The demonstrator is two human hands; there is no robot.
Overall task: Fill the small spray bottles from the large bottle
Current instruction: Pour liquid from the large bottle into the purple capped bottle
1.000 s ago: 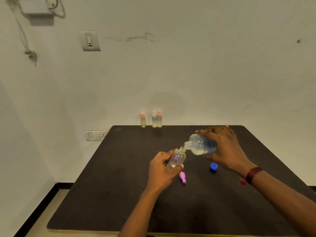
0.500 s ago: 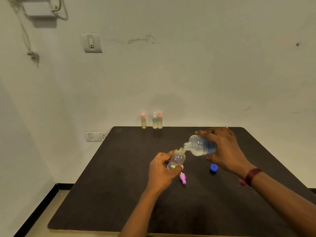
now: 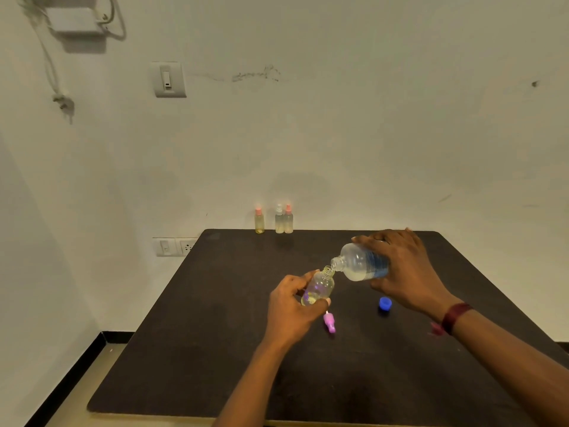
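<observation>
My left hand point(image 3: 291, 312) grips a small clear spray bottle point(image 3: 320, 288), uncapped and tilted, with a little yellowish liquid at its bottom. My right hand point(image 3: 403, 272) holds the large clear bottle point(image 3: 360, 263) tipped on its side, its open mouth touching the small bottle's neck. The large bottle has a blue label and pale liquid pooled low. A purple spray cap point(image 3: 329, 323) lies on the dark table point(image 3: 215, 334) just below my left hand. The large bottle's blue cap point(image 3: 385, 303) lies under my right hand.
Three small capped spray bottles point(image 3: 278, 220) stand in a row at the table's far edge against the white wall. A wall socket point(image 3: 174, 246) sits left of the table. A maroon band is on my right wrist.
Both hands and bottles stay almost still, mouth to neck. Only the view shifts slightly.
</observation>
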